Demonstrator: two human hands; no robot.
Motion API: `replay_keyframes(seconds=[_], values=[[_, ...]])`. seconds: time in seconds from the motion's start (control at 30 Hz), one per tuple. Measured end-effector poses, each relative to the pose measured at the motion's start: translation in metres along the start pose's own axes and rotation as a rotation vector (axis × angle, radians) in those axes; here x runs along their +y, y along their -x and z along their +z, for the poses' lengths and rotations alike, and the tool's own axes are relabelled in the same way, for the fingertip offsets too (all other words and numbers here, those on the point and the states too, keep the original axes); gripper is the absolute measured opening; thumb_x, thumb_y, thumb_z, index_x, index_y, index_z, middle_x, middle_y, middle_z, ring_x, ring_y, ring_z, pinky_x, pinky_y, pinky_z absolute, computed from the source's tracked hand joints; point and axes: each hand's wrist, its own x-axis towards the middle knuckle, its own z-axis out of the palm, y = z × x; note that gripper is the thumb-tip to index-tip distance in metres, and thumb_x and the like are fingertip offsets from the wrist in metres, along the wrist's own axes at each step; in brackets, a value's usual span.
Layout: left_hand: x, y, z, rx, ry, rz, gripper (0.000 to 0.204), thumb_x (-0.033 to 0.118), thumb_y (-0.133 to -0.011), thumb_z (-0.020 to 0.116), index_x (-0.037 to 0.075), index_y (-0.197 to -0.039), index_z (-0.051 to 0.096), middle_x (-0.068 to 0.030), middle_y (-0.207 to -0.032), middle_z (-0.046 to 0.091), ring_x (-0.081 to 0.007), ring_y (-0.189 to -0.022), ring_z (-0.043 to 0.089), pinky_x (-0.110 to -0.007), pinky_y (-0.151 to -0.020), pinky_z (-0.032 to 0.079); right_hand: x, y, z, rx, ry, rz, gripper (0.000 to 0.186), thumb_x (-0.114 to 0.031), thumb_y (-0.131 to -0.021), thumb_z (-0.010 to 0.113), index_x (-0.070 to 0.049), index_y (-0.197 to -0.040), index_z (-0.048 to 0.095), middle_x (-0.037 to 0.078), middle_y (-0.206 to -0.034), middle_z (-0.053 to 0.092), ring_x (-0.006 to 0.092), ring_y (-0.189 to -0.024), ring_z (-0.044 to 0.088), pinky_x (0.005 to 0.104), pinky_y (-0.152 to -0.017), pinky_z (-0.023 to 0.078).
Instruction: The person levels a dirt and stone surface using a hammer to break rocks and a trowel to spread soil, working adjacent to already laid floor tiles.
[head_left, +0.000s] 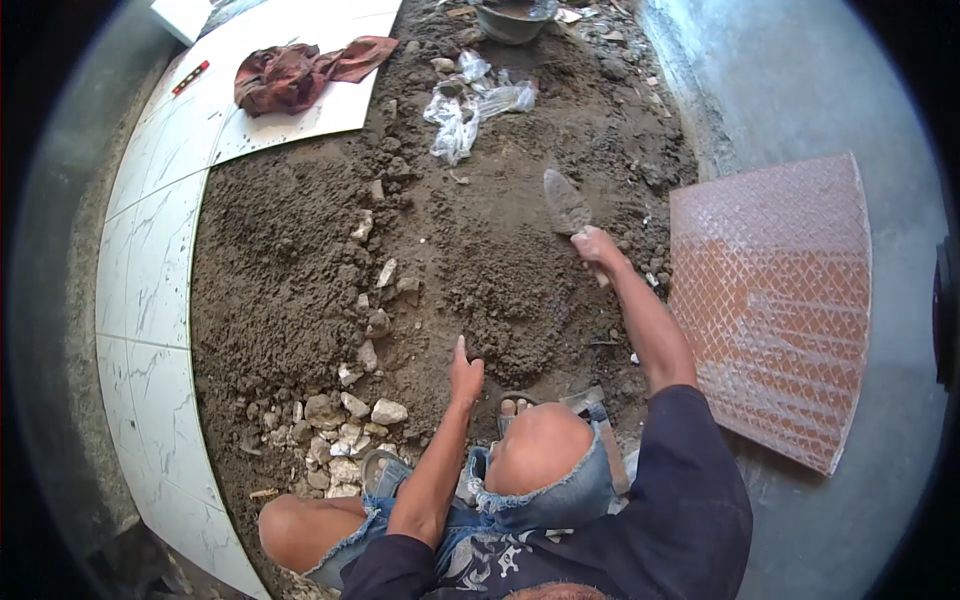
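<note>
A mud-caked trowel is held by its handle in my right hand, the blade reaching forward over the damp grey-brown mortar. My left hand is low over the near edge of a crumbly mortar heap. Its index finger stretches forward while the other fingers look curled, and nothing shows in it. Beyond the heap, the surface near the trowel blade looks smoother. Another spread of mortar covers the ground to the left.
White marbled tiles run along the left, with a reddish cloth and a small red level on them. Stones lie by my feet. Plastic bags and a dark bucket stand ahead. A large tile, back outward, leans at right.
</note>
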Motion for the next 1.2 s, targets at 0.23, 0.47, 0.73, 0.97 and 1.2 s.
replay_keyframes(seconds=[0.23,0.47,0.73,0.97,1.2], values=[[0.018,0.009,-0.002,-0.066,-0.082,-0.088,0.076,0.015,-0.079,0.048,0.006,-0.149,0.022,-0.0265,-0.139,0.043,-0.0392,-0.115,0.052,-0.042,-0.093,0.041,0.037,0.036,0.014,-0.196,0.243,-0.312,0.034,-0.027,-0.08,0.052,0.002,-0.096,0.058,0.027,-0.09,0.064,0.0417,-0.082,0.062,0.0459,-0.071,0.049],[0.028,0.005,0.018,-0.175,-0.116,-0.083,0.08,0.016,-0.079,0.049,0.007,-0.15,0.016,-0.0267,-0.14,0.042,-0.0394,-0.11,0.055,-0.042,-0.09,0.043,0.012,-0.031,-0.004,-0.214,-0.325,0.142,0.035,-0.027,-0.081,0.051,0.002,-0.1,0.057,0.028,-0.083,0.064,0.0434,-0.078,0.063,0.0456,-0.069,0.051],[-0.005,-0.011,-0.009,-0.194,-0.197,-0.085,0.084,0.018,-0.078,0.051,0.008,-0.151,0.011,-0.031,-0.134,0.047,-0.0431,-0.112,0.054,-0.045,-0.093,0.042,-0.04,-0.011,0.032,-0.311,0.309,-0.477,0.028,-0.028,-0.082,0.055,-0.002,-0.093,0.057,0.022,-0.085,0.065,0.0396,-0.079,0.062,0.0468,-0.07,0.049],[0.043,0.002,-0.016,-0.352,-0.12,-0.252,0.085,0.016,-0.076,0.05,0.005,-0.15,0.013,-0.0276,-0.146,0.034,-0.0379,-0.133,0.038,-0.039,-0.108,0.031,-0.071,-0.018,0.063,-0.313,0.251,-0.527,0.025,-0.022,-0.081,0.053,0.001,-0.09,0.055,0.025,-0.086,0.064,0.0431,-0.082,0.062,0.0501,-0.068,0.048],[0.034,0.003,-0.016,-0.35,-0.151,-0.21,0.085,0.016,-0.077,0.051,0.006,-0.151,0.009,-0.026,-0.147,0.032,-0.0386,-0.134,0.036,-0.04,-0.108,0.031,-0.075,-0.008,0.038,-0.421,0.316,-0.553,0.025,-0.025,-0.086,0.056,-0.004,-0.099,0.051,0.023,-0.081,0.063,0.041,-0.077,0.062,0.0484,-0.068,0.048]])
